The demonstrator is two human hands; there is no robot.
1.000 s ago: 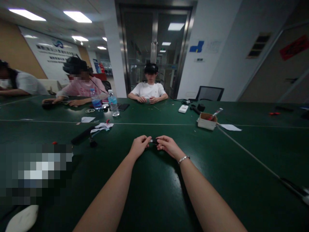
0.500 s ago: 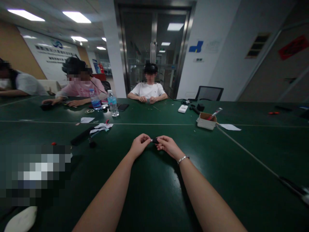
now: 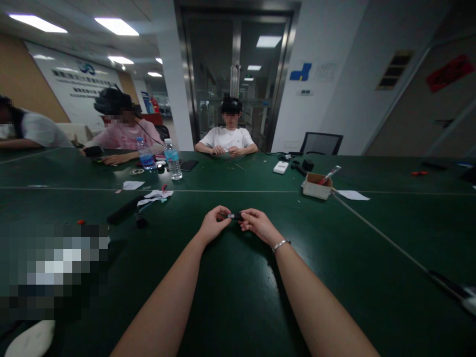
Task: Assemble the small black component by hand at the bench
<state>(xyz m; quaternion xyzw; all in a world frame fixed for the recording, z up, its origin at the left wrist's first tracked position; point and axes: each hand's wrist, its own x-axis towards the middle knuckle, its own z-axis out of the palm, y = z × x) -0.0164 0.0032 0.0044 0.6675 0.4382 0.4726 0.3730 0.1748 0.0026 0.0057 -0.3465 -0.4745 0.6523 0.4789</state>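
A small dark object with a light, silvery middle (image 3: pixel 232 216) lies between my two hands, just above the green table (image 3: pixel 238 297). My left hand (image 3: pixel 215 224) pinches its left end with thumb and fingers. From the other side my right hand (image 3: pixel 258 225), with a silver bracelet at the wrist, is closed on its black right end. The fingers partly cover both ends, and what the object is cannot be made out.
Ahead right stands an open carton (image 3: pixel 317 187). Two water bottles (image 3: pixel 173 161) are at the back left. Paper scraps (image 3: pixel 154 197) and a black rod-like item (image 3: pixel 128 210) lie on the left. People sit across the table.
More of the light middle part shows between my hands, which have hardly moved. At the back left, a person's hand has lifted a dark item off the table.
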